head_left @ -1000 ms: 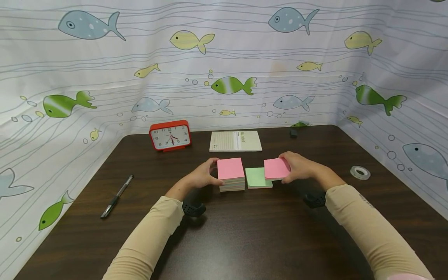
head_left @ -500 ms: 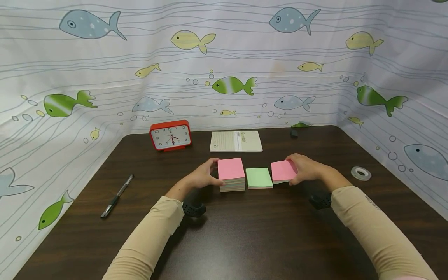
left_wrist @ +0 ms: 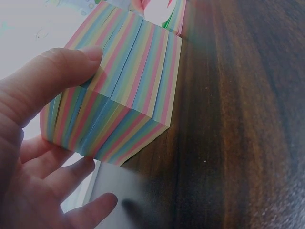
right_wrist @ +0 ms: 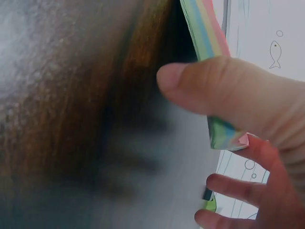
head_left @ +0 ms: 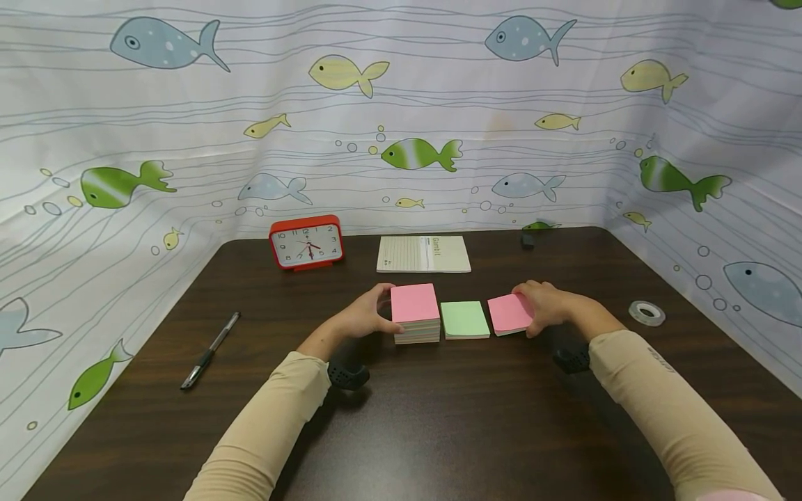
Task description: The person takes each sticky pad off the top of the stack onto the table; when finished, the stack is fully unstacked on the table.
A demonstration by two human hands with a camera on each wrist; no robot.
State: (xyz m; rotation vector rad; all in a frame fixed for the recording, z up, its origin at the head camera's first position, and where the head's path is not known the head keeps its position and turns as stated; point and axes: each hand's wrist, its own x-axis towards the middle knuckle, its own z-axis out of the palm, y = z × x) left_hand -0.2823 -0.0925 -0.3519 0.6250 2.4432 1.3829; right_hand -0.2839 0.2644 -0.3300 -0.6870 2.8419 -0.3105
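Note:
A tall stack of sticky notes (head_left: 415,304) with a pink top stands left of centre on the table. My left hand (head_left: 368,313) grips its left side, thumb at the near face and fingers behind. Striped, multicoloured layers show along the stack (left_wrist: 138,71) in the left wrist view. To its right lies a thin sticky note pad (head_left: 464,320) with a green top. Just beyond that, my right hand (head_left: 545,307) holds a pink-topped sticky note pad (head_left: 509,313) by its right side, slightly turned. In the right wrist view, the thumb (right_wrist: 205,83) crosses this pad's striped edge (right_wrist: 204,28).
A red alarm clock (head_left: 307,243) and a cream notebook (head_left: 422,254) sit at the back. A pen (head_left: 209,351) lies to the left, a tape roll (head_left: 647,313) to the right. A small dark block (head_left: 528,241) is near the back edge, before a fish-patterned curtain (head_left: 438,83).
My right hand has carried the pink-topped pad rightward off the green pad, then brought it down beside it and turned it slightly. The left hand and tall stack have stayed put.

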